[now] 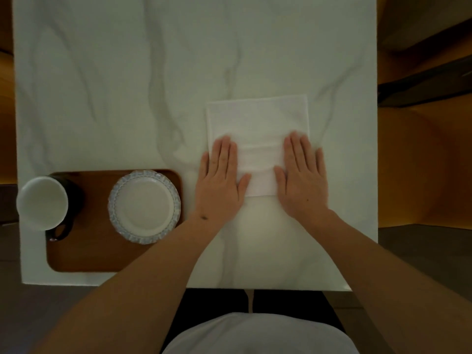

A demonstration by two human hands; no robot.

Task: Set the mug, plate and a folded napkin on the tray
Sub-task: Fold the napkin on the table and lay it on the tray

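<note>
A white napkin (pixel 258 129) lies flat on the marble table, right of centre, with a fold line across its near part. My left hand (pixel 221 178) rests palm down on its near left edge, fingers together. My right hand (pixel 302 176) presses flat on its near right edge. Neither hand grips anything. At the near left sits a brown wooden tray (pixel 94 254). A dark mug with a white inside (pixel 42 203) stands on the tray's left end. A white plate with a blue patterned rim (pixel 144 206) sits on the tray's right end.
The white marble table (pixel 127 85) extends far ahead and to the left. Its near edge runs just below the tray, and its right edge lies right of the napkin. Orange-brown flooring and dark furniture (pixel 421 93) lie beyond the right edge.
</note>
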